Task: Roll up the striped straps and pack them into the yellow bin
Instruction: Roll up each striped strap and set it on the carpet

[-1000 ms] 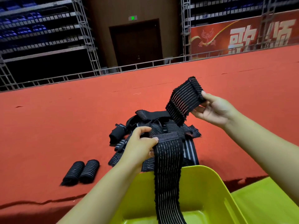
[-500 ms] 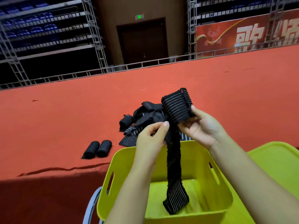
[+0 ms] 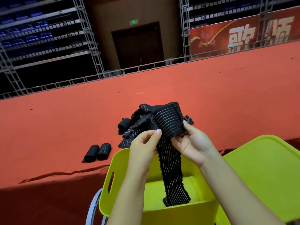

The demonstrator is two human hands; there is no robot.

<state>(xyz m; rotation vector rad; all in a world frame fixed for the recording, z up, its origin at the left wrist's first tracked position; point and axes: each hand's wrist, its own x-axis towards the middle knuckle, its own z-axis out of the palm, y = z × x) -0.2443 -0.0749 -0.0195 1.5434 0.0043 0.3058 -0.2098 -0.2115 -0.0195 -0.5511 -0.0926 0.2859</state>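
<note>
I see the left hand (image 3: 143,147) pinching the strap (image 3: 172,161) at its edge, the right hand (image 3: 192,143) gripping the folded top; right fingertips hide behind cloth. The strap's tail hangs into the bin (image 3: 107,190), its end cut off by the near wall.

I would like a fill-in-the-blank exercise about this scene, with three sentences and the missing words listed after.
1. Both hands, the left hand and the right hand, hold one striped strap, and its loose end hangs down into the ______ bin.
2. The number of finished rolls lying side by side on the carpet is ______.
3. The pile of unrolled straps lies on a carpet of ______ colour.

Missing words: yellow; two; red
</note>
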